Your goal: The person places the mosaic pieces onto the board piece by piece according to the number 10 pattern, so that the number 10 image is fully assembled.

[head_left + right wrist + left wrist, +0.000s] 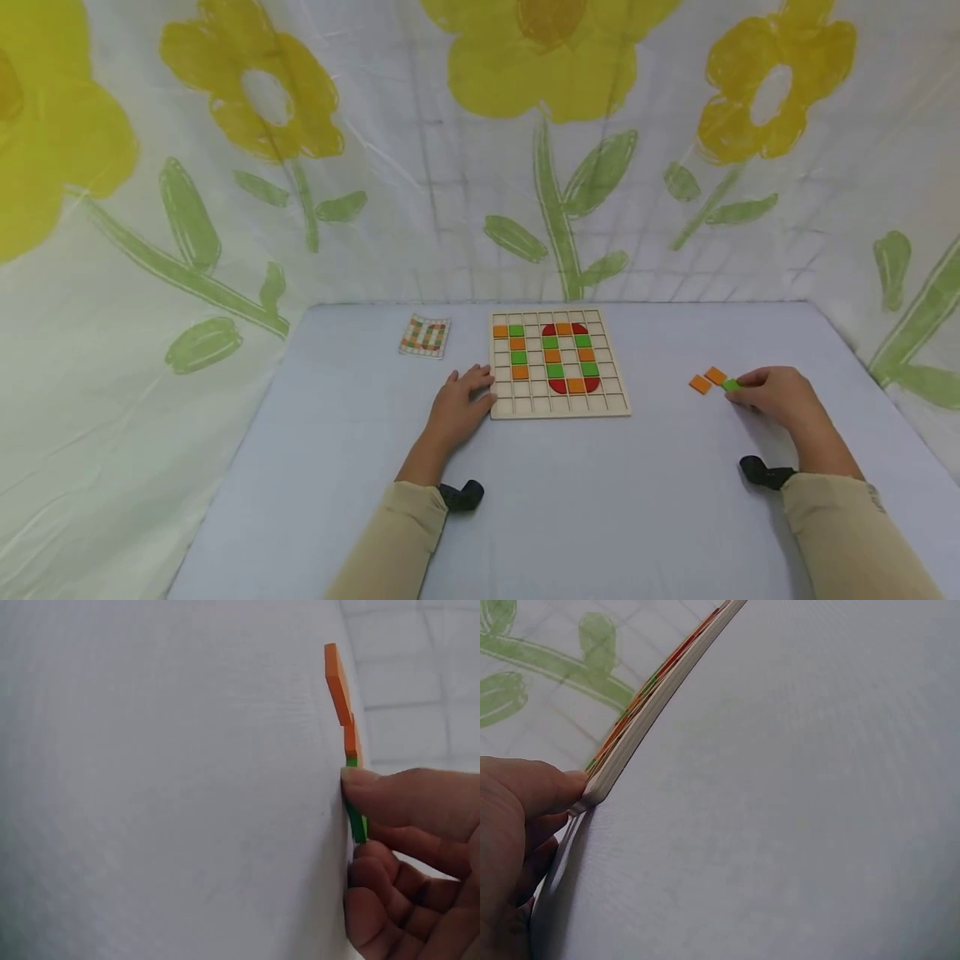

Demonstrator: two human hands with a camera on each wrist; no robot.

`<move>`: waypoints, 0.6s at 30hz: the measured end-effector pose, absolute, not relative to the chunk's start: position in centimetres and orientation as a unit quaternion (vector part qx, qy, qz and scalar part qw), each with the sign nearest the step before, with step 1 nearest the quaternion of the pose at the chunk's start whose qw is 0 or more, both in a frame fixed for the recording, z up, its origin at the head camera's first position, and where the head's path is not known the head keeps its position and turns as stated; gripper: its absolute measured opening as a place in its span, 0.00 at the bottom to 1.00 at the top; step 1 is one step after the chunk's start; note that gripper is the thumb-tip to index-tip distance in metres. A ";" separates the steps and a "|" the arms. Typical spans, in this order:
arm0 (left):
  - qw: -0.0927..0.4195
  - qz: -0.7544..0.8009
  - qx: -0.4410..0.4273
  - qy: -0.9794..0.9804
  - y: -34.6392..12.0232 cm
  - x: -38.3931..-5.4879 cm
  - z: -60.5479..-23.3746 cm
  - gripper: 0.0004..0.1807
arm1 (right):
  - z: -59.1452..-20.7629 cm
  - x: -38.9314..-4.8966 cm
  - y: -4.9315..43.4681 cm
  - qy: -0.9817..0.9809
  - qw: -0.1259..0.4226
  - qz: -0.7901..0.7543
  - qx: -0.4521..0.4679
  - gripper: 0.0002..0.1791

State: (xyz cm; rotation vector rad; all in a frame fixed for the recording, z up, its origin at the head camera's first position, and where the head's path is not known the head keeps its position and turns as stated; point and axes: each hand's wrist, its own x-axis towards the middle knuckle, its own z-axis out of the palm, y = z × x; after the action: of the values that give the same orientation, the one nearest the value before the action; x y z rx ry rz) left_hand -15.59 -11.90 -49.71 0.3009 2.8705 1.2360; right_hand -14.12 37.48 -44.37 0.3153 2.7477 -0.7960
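A square wooden grid board (pixel 558 406) lies on the table with orange, green and red tiles forming a 1 and a 0. Along its left edge rests my left hand (pixel 462 404), fingers loosely extended. In the left wrist view the thumb (pixel 551 787) touches the board's corner (pixel 600 791). Over on the right, my right hand (pixel 780 396) pinches a green square tile (pixel 731 385) between thumb and fingers, low over the table. Two orange square tiles (pixel 700 384) lie right beside it. The right wrist view shows the green tile (pixel 356 817) edge-on under the thumb.
A small pattern card (pixel 425 337) with the same coloured figure lies left of the board. White cloth covers the table (pixel 600 500). A curtain (pixel 465 208) with painted yellow flowers stands along the back and sides.
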 end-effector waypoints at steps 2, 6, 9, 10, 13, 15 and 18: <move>-0.002 0.393 0.097 0.914 -12.0 -15.6 -49.7 0.20 | -44.8 -14.2 37.5 0.946 0.130 -0.276 0.107 0.33; -0.003 0.395 0.101 0.913 -12.0 -15.7 -49.8 0.20 | -45.4 -14.2 37.4 0.941 0.129 -0.291 0.113 0.35; -0.001 0.397 0.102 0.912 -11.9 -15.6 -49.8 0.20 | -45.6 -14.1 36.8 0.932 0.122 -0.320 0.123 0.36; -0.001 0.397 0.102 0.912 -11.9 -15.6 -49.8 0.19 | -45.6 -14.1 36.5 0.930 0.114 -0.328 0.121 0.36; -0.006 0.399 0.102 0.911 -11.9 -15.5 -49.7 0.19 | -45.5 -14.3 34.6 0.927 0.086 -0.354 0.094 0.35; -0.010 0.400 0.103 0.911 -11.9 -15.5 -49.7 0.19 | -45.3 -14.7 32.7 0.933 0.060 -0.350 0.053 0.32; -0.010 0.402 0.102 0.910 -11.9 -15.4 -49.7 0.19 | -44.8 -15.6 29.0 0.939 0.041 -0.342 -0.013 0.26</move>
State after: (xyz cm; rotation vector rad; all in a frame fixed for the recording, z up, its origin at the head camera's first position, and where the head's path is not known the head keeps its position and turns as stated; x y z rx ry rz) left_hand -15.38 -11.87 -49.66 0.3225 2.8769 1.2722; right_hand -15.60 29.00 -44.77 -0.0412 2.8750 -1.0470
